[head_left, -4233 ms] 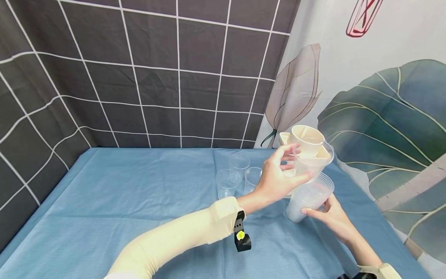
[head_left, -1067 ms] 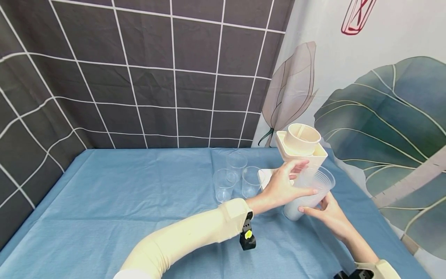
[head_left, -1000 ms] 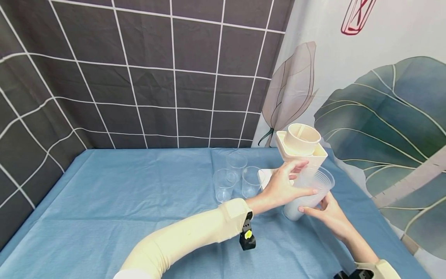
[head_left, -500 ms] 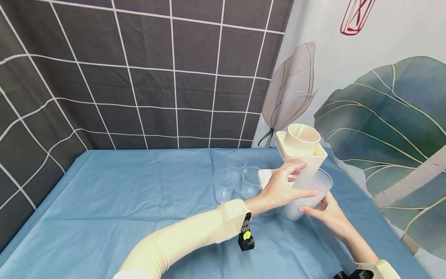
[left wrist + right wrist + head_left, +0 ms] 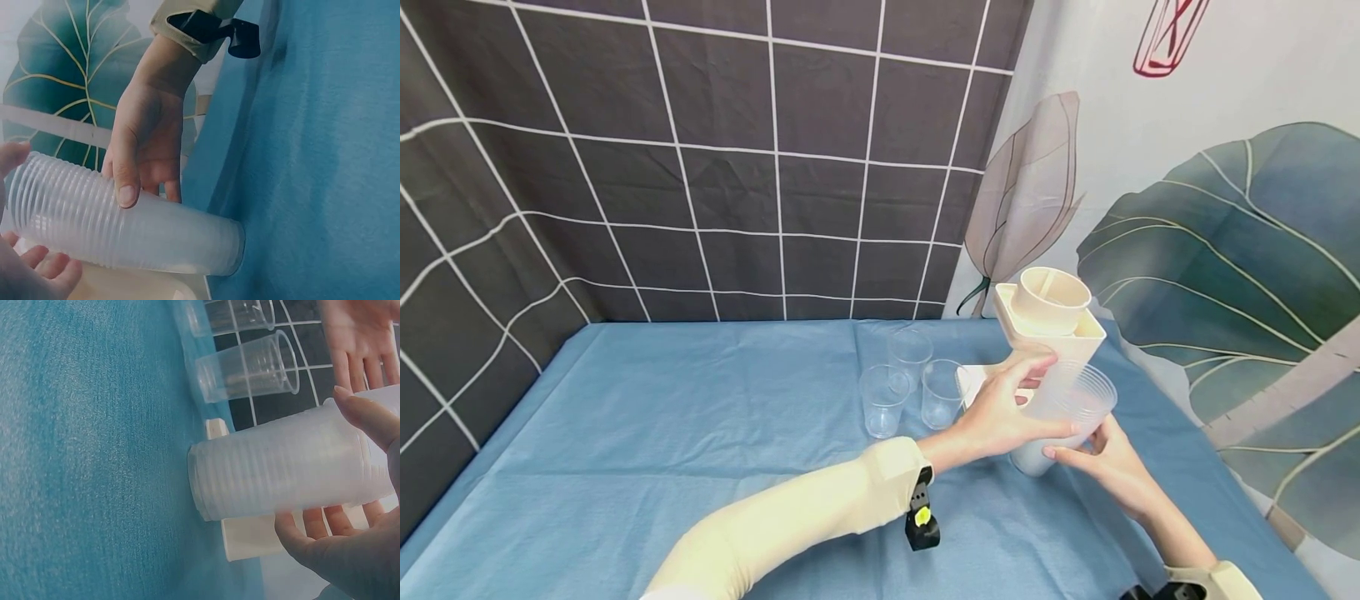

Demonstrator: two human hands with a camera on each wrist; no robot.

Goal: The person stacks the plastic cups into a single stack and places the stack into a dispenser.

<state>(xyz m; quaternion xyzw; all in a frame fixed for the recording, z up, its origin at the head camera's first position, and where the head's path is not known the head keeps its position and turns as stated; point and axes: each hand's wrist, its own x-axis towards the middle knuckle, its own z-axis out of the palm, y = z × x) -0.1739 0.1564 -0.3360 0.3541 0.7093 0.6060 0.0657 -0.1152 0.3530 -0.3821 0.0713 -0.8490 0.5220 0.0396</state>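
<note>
A stack of translucent plastic cups [image 5: 1078,396] leans with its base on the blue cloth, near the right side of the table. My right hand [image 5: 1116,471] holds the stack's lower half, thumb on the near side and fingers on the far side. My left hand [image 5: 1003,417] is spread around the upper part, its thumb across the front and its fingers behind, fairly straight; whether they press on the plastic is unclear. In the left wrist view the stack [image 5: 119,219] lies between both hands. The right wrist view shows my left hand's fingers [image 5: 365,369] beyond the stack.
Three clear cups [image 5: 883,400] stand apart on the cloth, left of the hands. Behind the stack is a cream box [image 5: 1048,337] with a round cream cup [image 5: 1052,300] on top. A flat white piece [image 5: 972,382] shows behind my left wrist. A dark gridded curtain [image 5: 820,208] borders the table.
Some seconds ago my left hand held a cup raised above the stack; that cup is now down among the others. Lately my left hand has sunk slightly. The right hand keeps its hold.
</note>
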